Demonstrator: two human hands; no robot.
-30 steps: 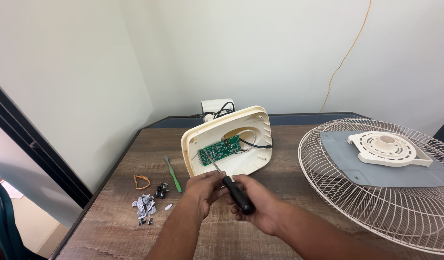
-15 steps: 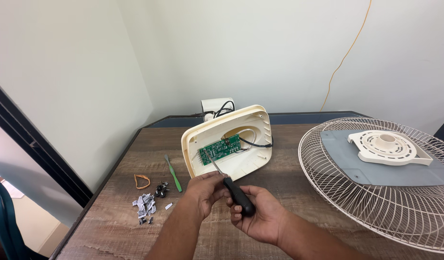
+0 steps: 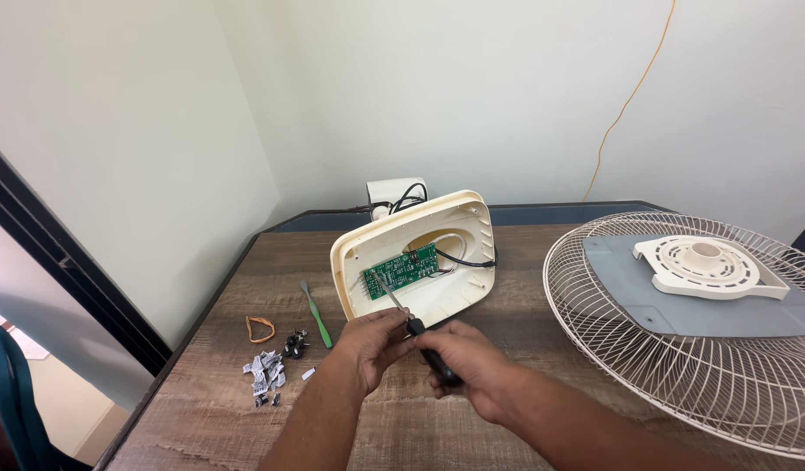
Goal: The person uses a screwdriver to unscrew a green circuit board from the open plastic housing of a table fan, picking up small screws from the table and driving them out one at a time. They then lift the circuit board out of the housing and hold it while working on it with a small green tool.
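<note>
While the right hand (image 3: 468,362) is clamped on the screwdriver (image 3: 424,342), the left hand (image 3: 374,342) pinches its shaft near the green circuit board (image 3: 401,269).

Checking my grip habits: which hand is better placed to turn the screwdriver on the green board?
Right. The right hand wraps the screwdriver handle; the left hand only pinches the shaft, its tip on the circuit board.
</note>
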